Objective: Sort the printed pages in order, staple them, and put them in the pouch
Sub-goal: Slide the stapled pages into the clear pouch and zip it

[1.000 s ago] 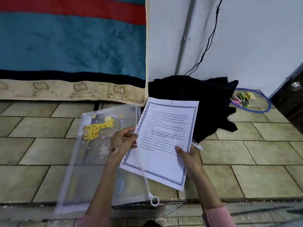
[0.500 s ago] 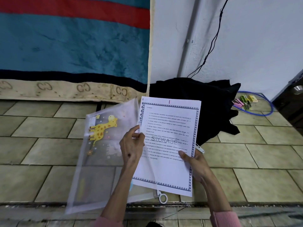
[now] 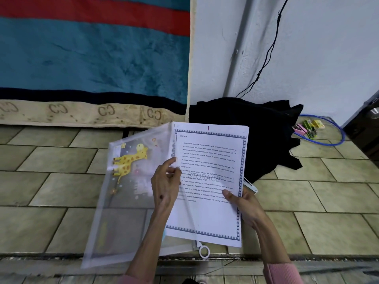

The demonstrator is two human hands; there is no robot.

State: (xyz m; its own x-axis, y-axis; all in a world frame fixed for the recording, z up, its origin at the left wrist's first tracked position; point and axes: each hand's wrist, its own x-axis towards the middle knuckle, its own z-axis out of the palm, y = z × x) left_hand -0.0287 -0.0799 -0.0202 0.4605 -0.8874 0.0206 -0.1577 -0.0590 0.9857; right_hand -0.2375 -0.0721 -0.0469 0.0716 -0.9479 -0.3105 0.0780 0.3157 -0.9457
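Printed pages: gathered into one squared stack, top sheet numbered 1 and headed STORAGE, held upright above the tiled floor. Staple not discernible; judged sorted and probably fastened. Remaining: insertion into pouch, closing of zip.

Pouch: translucent, giraffe print, mouth held open, ring pull hanging at lower edge; stack's left margin just inside the opening, most of the stack outside.

Left hand: fingers curled, pinching front flap of pouch at the opening.

Right hand: thumb on the page face, fingers behind, gripping lower right edge of stack.
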